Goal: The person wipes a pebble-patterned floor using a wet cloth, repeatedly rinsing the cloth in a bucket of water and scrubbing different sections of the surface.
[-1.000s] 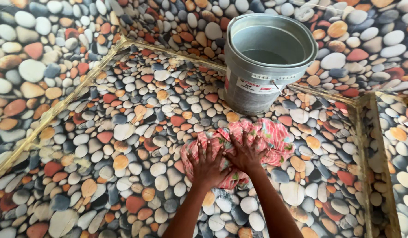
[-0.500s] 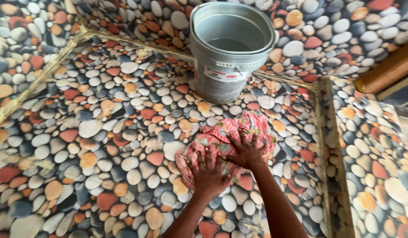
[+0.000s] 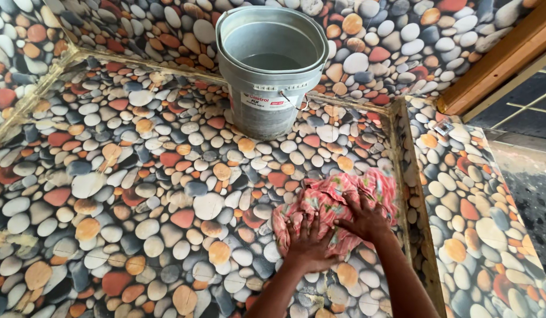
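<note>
A crumpled pink floral cloth [image 3: 326, 200] lies on the pebble-patterned floor [image 3: 137, 188] close to the right tile seam. My left hand [image 3: 308, 244] presses flat on the cloth's near left part, fingers spread. My right hand [image 3: 365, 219] presses on its right part, fingers spread too. Both forearms come in from the bottom edge. A grey metal bucket [image 3: 271, 70] with water inside stands upright beyond the cloth, at the far edge of the floor panel.
A raised pebble-patterned border strip [image 3: 411, 194] runs along the right of the cloth. A wooden frame [image 3: 497, 59] crosses the top right corner. Darker rough ground [image 3: 532, 176] lies at the far right.
Both hands have slid the cloth to the right along the floor, toward the right border strip. The view has shifted, so the bucket appears further left.
</note>
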